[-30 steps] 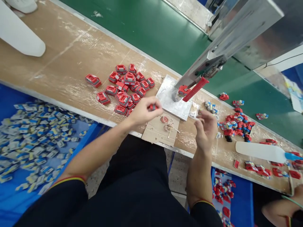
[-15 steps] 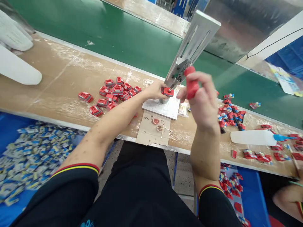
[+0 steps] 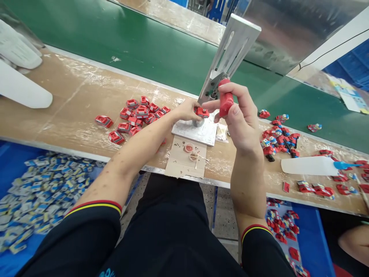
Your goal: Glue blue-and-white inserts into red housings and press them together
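Note:
Under the metal press [image 3: 230, 50], my left hand [image 3: 188, 110] pinches a small red toy part [image 3: 202, 112] above the press's pale base plate [image 3: 196, 132]. The fingers of my right hand [image 3: 240, 115] are wrapped round the press's red handle [image 3: 225, 99], with the index finger reaching toward the red part. Cardboard [image 3: 184, 163] with two small dishes [image 3: 189, 148] and cotton swabs lies in front of the base. A bag of swabs [image 3: 221, 132] rests at its right.
Red and grey parts [image 3: 142, 112] are heaped left of the press. Assembled toys [image 3: 278, 138] and a white bottle [image 3: 308, 166] lie at right. Blue bins hold grey-blue pieces [image 3: 54, 192] and red toys [image 3: 281, 227]. A co-worker's arm [image 3: 356, 242] shows at lower right.
My right hand and the red handle have moved left and slightly down, closer to the red part. My left hand still holds the part in nearly the same place.

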A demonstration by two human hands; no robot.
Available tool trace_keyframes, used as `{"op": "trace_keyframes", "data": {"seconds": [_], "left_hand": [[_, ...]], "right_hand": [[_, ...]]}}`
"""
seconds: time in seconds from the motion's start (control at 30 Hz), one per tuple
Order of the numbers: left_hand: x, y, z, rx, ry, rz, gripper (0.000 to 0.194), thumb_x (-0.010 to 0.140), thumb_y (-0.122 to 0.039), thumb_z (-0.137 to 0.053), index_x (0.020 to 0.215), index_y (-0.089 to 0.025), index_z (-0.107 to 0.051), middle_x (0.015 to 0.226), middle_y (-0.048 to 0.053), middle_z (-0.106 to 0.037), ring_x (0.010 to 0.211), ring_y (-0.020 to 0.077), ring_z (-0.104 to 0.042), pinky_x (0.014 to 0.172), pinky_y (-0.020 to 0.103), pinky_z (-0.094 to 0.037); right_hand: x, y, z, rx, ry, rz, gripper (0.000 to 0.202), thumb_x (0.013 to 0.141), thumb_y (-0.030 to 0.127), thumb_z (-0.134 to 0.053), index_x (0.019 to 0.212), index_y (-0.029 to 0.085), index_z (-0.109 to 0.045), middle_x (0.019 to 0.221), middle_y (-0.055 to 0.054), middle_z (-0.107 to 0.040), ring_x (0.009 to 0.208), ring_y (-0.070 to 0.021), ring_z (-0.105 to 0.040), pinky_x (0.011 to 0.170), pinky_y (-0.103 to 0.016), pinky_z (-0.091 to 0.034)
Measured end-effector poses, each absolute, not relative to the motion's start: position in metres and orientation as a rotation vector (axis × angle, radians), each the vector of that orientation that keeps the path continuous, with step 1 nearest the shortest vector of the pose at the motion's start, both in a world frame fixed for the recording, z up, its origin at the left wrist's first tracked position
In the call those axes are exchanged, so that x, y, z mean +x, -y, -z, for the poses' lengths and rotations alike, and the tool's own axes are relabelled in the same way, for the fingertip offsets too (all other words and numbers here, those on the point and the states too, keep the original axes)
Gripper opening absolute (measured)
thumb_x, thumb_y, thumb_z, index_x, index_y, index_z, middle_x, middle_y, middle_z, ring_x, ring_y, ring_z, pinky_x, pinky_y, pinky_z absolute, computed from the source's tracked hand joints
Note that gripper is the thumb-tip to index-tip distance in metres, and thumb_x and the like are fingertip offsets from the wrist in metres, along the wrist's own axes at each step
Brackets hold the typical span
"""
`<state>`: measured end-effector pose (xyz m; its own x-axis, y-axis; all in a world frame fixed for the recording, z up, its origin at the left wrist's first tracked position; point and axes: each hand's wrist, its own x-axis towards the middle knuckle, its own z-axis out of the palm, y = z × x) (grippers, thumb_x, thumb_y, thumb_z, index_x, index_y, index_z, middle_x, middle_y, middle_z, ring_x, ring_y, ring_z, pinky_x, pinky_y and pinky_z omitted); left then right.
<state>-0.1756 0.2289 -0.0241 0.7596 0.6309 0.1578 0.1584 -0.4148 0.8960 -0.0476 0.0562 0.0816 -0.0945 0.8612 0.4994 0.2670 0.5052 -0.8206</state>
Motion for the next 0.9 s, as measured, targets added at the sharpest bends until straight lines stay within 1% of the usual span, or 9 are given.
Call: {"op": "trace_keyframes", "data": {"seconds": [0.1,0.2,0.3,0.4,0.47,0.53,0.7,0.8,0.9], "left_hand": [[-0.176,-0.228,0.022,1.955,-0.602,-0.576,0.017,0.06,-0.025,-0.081,0.067,-0.016,-0.069,0.058,-0.004,-0.054,0.06,0.0132,-0.048,0.06,0.03,-0.035],[-0.177,-0.226,0.022,1.941,-0.618,-0.609,0.02,0.059,-0.028,-0.082,0.061,-0.015,-0.067,0.054,-0.005,-0.049,0.057,0.0111,-0.041,0.057,0.03,-0.03],[-0.177,-0.224,0.022,1.924,-0.615,-0.641,0.021,0.058,-0.031,-0.082,0.065,-0.014,-0.071,0.056,-0.005,-0.052,0.061,0.012,-0.044,0.06,0.029,-0.032],[-0.175,-0.22,0.022,1.879,-0.601,-0.671,0.023,0.059,-0.032,-0.082,0.069,-0.014,-0.072,0.062,-0.004,-0.057,0.066,0.0139,-0.049,0.064,0.029,-0.037],[-0.174,-0.219,0.021,1.855,-0.591,-0.675,0.025,0.059,-0.035,-0.081,0.067,-0.015,-0.068,0.062,-0.003,-0.055,0.067,0.0141,-0.049,0.065,0.029,-0.038],[-0.174,-0.218,0.021,1.846,-0.586,-0.663,0.025,0.058,-0.036,-0.079,0.064,-0.016,-0.066,0.06,-0.004,-0.052,0.066,0.0138,-0.048,0.064,0.029,-0.036],[-0.175,-0.223,0.021,1.928,-0.592,-0.645,0.019,0.057,-0.031,-0.073,0.06,-0.017,-0.061,0.059,-0.005,-0.046,0.065,0.0125,-0.042,0.061,0.029,-0.029],[-0.175,-0.225,0.022,1.961,-0.588,-0.637,0.021,0.058,-0.029,-0.073,0.056,-0.019,-0.055,0.057,-0.005,-0.041,0.063,0.0116,-0.038,0.06,0.029,-0.025],[-0.175,-0.225,0.024,1.952,-0.591,-0.658,0.023,0.059,-0.028,-0.075,0.056,-0.019,-0.055,0.057,-0.005,-0.04,0.062,0.0117,-0.038,0.06,0.029,-0.025]], "right_hand": [[-0.046,-0.052,-0.071,-1.049,1.674,-0.683,0.06,0.098,0.082,-0.057,0.132,0.032,-0.062,0.107,-0.004,-0.073,0.105,-0.0241,-0.075,0.078,-0.036,-0.063],[-0.045,-0.047,-0.058,-1.032,1.668,-0.74,0.051,0.101,0.076,-0.058,0.127,0.033,-0.063,0.103,-0.002,-0.074,0.098,-0.0215,-0.074,0.078,-0.037,-0.062],[-0.045,-0.044,-0.053,-0.985,1.64,-0.77,0.043,0.103,0.07,-0.06,0.124,0.033,-0.064,0.097,-0.001,-0.074,0.093,-0.0203,-0.074,0.073,-0.034,-0.061],[-0.046,-0.045,-0.057,-1.001,1.633,-0.74,0.047,0.101,0.073,-0.061,0.124,0.032,-0.064,0.097,-0.002,-0.075,0.094,-0.0216,-0.076,0.074,-0.036,-0.062],[-0.045,-0.045,-0.061,-1.035,1.632,-0.707,0.051,0.1,0.076,-0.06,0.125,0.031,-0.064,0.097,-0.003,-0.075,0.095,-0.0228,-0.077,0.075,-0.037,-0.063],[-0.044,-0.044,-0.063,-1.072,1.648,-0.694,0.053,0.1,0.076,-0.059,0.125,0.031,-0.065,0.097,-0.003,-0.075,0.097,-0.0242,-0.077,0.077,-0.038,-0.064],[-0.041,-0.043,-0.062,-1.078,1.678,-0.7,0.049,0.1,0.073,-0.062,0.124,0.031,-0.067,0.097,-0.004,-0.076,0.1,-0.0258,-0.078,0.079,-0.04,-0.066],[-0.039,-0.043,-0.064,-1.078,1.683,-0.705,0.046,0.1,0.071,-0.064,0.124,0.032,-0.068,0.099,-0.004,-0.076,0.102,-0.0269,-0.078,0.08,-0.041,-0.067],[-0.038,-0.043,-0.067,-1.103,1.689,-0.682,0.048,0.099,0.074,-0.062,0.124,0.033,-0.068,0.101,-0.005,-0.076,0.105,-0.0287,-0.079,0.08,-0.043,-0.068]]}}
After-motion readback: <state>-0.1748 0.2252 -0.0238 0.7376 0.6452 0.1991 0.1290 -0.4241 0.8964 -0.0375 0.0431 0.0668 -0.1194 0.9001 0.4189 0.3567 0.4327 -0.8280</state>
